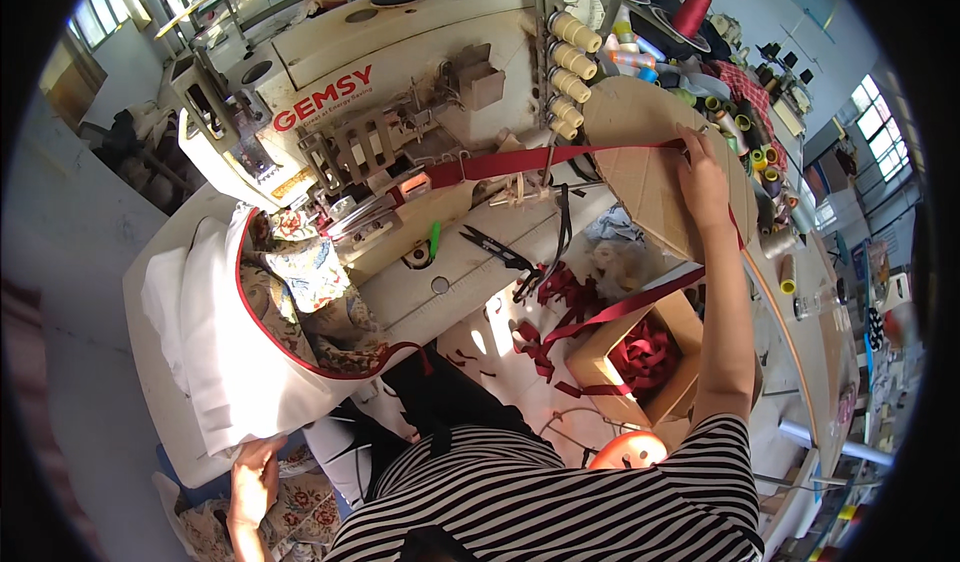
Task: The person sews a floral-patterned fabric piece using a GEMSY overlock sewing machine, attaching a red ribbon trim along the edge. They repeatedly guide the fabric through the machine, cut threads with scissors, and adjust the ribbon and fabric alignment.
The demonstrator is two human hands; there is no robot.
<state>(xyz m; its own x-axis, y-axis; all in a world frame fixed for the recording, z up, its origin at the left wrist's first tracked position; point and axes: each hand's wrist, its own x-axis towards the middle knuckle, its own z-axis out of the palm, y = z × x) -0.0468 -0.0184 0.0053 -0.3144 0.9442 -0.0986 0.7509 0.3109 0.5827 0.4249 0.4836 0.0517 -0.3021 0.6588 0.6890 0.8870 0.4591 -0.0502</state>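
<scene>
My right hand point(705, 177) is raised at the right, its fingers pinched on a dark red binding tape point(560, 154). From there the tape runs left, taut, into the metal folder point(410, 184) of a sewing machine point(400, 62). My left hand point(256, 480) is low at the left, fingers closed on the lower edge of a white fabric piece point(205, 337). Red binding borders this piece, and a floral fabric point(310, 282) lies inside the curve. The fabric's far end reaches the machine's needle area, where details are too small to tell.
Black scissors point(500, 250) lie on the machine bed beside a green-handled tool point(434, 240). A cardboard box point(595, 360) holds coiled red tape point(645, 357), with more loose tape point(560, 297) beside it. A cardboard sheet point(640, 177) stands behind my right hand, near several thread cones point(690, 12).
</scene>
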